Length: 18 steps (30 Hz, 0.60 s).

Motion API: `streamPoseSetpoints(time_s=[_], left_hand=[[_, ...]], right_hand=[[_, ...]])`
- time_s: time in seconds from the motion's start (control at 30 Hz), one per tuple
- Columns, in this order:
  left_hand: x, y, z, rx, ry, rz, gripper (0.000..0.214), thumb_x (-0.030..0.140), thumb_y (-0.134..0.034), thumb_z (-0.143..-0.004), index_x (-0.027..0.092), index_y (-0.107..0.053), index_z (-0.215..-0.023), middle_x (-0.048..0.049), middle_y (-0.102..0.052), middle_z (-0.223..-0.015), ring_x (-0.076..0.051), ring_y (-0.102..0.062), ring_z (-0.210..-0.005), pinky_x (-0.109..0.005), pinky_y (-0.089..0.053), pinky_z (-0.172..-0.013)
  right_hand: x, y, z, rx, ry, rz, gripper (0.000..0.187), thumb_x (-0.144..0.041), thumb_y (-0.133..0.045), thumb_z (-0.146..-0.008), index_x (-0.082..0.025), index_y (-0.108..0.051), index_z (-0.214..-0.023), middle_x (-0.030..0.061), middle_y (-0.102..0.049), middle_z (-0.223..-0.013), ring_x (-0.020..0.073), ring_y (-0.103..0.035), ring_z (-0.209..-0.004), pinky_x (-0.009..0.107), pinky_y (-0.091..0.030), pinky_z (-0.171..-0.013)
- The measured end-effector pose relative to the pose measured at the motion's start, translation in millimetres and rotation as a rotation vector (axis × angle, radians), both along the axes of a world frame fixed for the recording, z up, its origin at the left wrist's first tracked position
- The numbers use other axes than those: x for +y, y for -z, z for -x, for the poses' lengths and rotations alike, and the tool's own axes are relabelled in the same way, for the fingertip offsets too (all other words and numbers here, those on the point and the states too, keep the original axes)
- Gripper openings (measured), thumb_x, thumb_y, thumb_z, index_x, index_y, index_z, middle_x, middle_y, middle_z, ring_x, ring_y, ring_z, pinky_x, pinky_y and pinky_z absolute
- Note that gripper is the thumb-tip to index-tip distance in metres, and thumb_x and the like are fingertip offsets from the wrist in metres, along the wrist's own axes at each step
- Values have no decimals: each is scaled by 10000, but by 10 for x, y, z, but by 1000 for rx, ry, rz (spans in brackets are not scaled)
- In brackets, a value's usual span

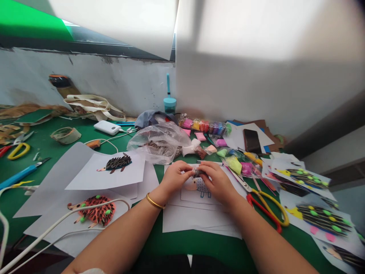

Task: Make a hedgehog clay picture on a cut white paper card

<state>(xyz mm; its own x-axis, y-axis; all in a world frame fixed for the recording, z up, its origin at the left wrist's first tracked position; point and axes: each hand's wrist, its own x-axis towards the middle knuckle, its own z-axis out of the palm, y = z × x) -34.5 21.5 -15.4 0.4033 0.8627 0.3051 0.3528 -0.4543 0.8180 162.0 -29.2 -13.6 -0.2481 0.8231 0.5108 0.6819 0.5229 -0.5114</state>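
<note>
Over a sheet with a hedgehog drawing (202,185), my left hand (179,178) and my right hand (216,182) meet fingertip to fingertip. Both pinch a small dark, shiny piece (196,173), perhaps a wrapped bit of clay; the fingers cover most of it. A gold bangle (154,201) circles my left wrist. The drawing has a peach-coloured face and blue outlines, and lies on a stack of white paper (196,220). Just beyond the hands are a clear plastic bag (159,140) of seeds and small packets of coloured clay (234,164).
Yellow-and-red scissors (265,201) lie right of the paper. Finished hedgehog pictures (322,219) are piled at the right; others (95,210) lie left beneath a white cable (57,224). A phone (251,140), a power bank (107,128) and a blue fan (170,102) stand farther back.
</note>
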Motion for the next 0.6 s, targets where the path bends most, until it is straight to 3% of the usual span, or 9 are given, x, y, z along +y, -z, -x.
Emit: streamPoseSetpoints(time_s=[0.2, 0.47, 0.6], left_hand=[[9, 19, 2, -32, -28, -3, 79, 278, -705, -814, 217, -755, -803, -16, -712, -829, -159, -651, -808, -275, -507, -767], [0, -25, -22, -95, 107, 253, 199, 283, -699, -801, 213, -763, -976, -18, -779, -952, -205, -715, -875, -294, -555, -789], [-19, -17, -33, -166, -2, 214, 196, 288, -712, -789, 209, -754, -963, -19, -779, -918, -193, -718, -834, -286, -571, -760]], right_hand=[[-13, -17, 8, 29, 20, -34, 239, -181, -527, -938, -234, -646, -1139, 103, -625, -1168, 254, -569, -1139, 471, -497, -988], [-24, -25, 24, 32, 29, -42, 224, -191, -562, -922, -251, -651, -1118, 97, -618, -1144, 266, -560, -1140, 476, -490, -987], [-34, -43, 50, 47, 4, 31, 310, -214, -598, -901, -259, -614, -1207, 101, -592, -1187, 270, -564, -1134, 468, -500, -981]])
